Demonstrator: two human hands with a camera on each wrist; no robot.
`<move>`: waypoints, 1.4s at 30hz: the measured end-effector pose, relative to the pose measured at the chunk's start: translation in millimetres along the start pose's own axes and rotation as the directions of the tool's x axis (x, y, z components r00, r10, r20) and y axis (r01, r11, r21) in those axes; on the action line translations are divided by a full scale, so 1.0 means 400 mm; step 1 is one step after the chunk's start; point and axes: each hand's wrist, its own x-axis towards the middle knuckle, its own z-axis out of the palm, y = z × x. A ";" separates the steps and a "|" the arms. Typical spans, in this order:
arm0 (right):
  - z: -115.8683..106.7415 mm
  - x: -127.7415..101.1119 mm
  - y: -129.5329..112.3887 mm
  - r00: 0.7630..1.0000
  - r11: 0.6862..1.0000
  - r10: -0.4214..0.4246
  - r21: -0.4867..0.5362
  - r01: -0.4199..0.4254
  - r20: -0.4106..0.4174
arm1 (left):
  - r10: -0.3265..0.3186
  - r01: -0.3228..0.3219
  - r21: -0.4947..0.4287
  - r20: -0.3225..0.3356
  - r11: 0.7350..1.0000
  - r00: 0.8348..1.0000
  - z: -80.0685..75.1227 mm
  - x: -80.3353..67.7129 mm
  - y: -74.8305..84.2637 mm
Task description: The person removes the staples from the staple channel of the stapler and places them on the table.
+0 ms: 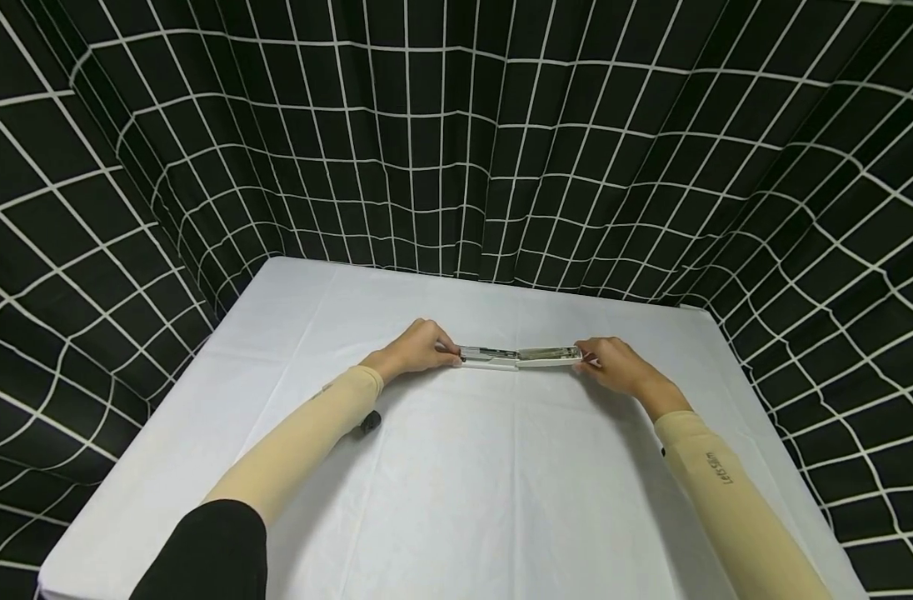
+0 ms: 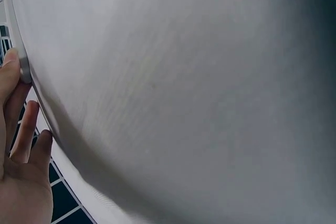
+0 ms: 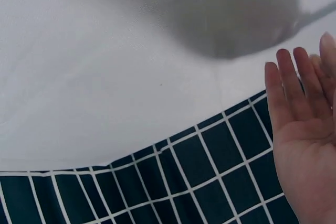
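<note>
A white hinged tool, seemingly a stapler [image 1: 520, 360], is opened out nearly straight over the far half of the table [image 1: 441, 483], its metal innards facing up. Its long axis runs left to right, roughly along the far edge, with a slight bend at the middle joint; which end is the front, I cannot tell, nor whether it touches the cloth. The left hand [image 1: 421, 346] pinches its left end between thumb and fingers; the right hand [image 1: 616, 364] grips the right end. Beyond hangs a black curtain [image 1: 456, 125] with white grid lines
</note>
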 end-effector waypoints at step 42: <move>0.140 0.226 -0.274 0.999 0.989 0.045 0.138 -0.045 -0.001 | -0.040 0.038 -0.023 -0.076 0.999 0.996 0.079 -0.014 -0.005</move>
